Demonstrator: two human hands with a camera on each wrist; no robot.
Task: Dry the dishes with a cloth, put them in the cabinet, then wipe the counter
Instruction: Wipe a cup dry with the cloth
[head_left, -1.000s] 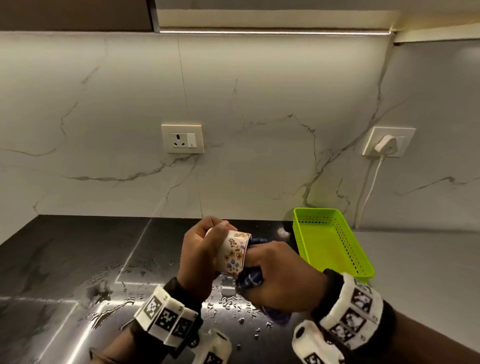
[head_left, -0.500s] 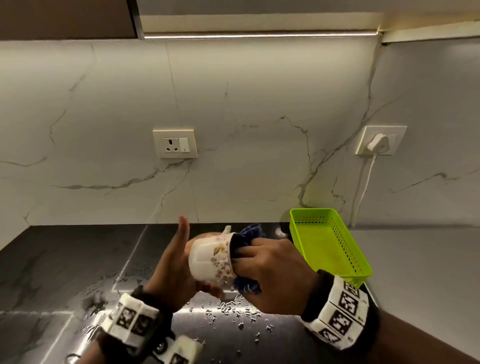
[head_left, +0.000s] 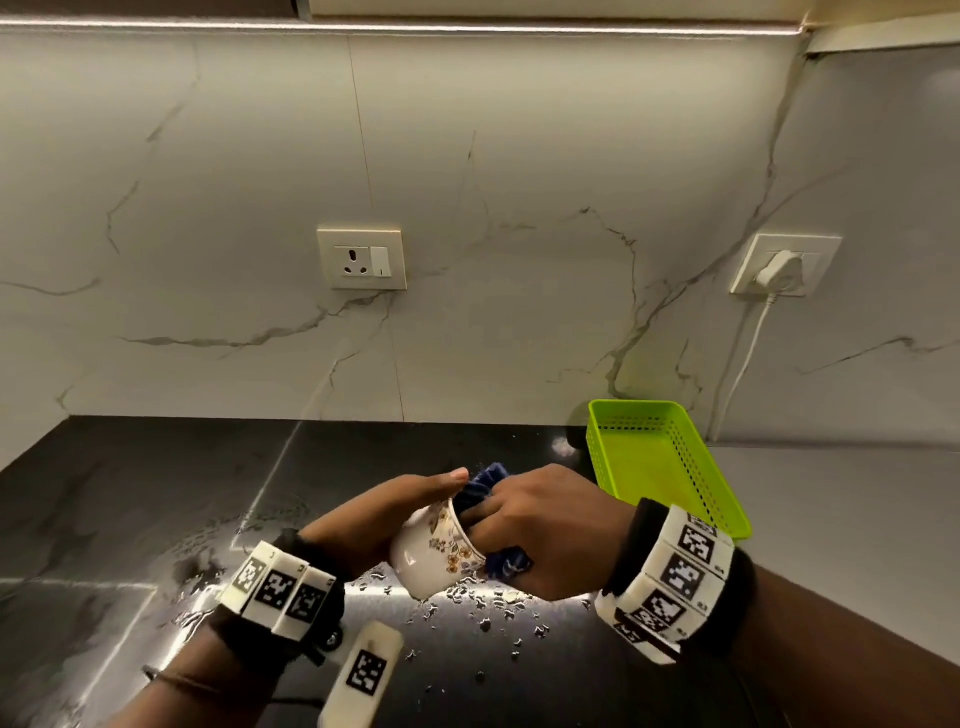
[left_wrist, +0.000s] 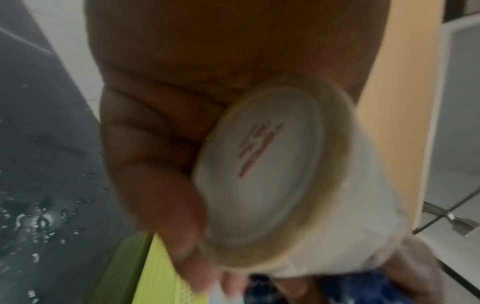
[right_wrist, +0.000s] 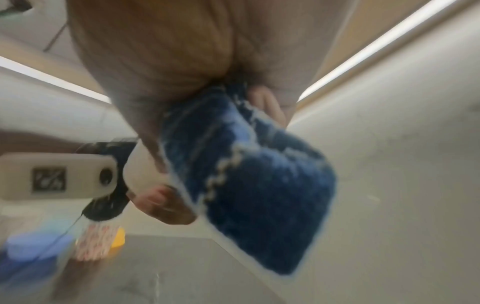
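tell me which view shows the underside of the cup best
The left wrist view: the cup base faces the camera, its red mark blurred. The head view shows only its floral side; the right wrist view shows only a white sliver.

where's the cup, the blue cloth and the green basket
cup (head_left: 434, 553), head view, on its flowered side wall
blue cloth (right_wrist: 259, 185), right wrist view, on its hanging fold
green basket (head_left: 631, 423), head view, on its far rim
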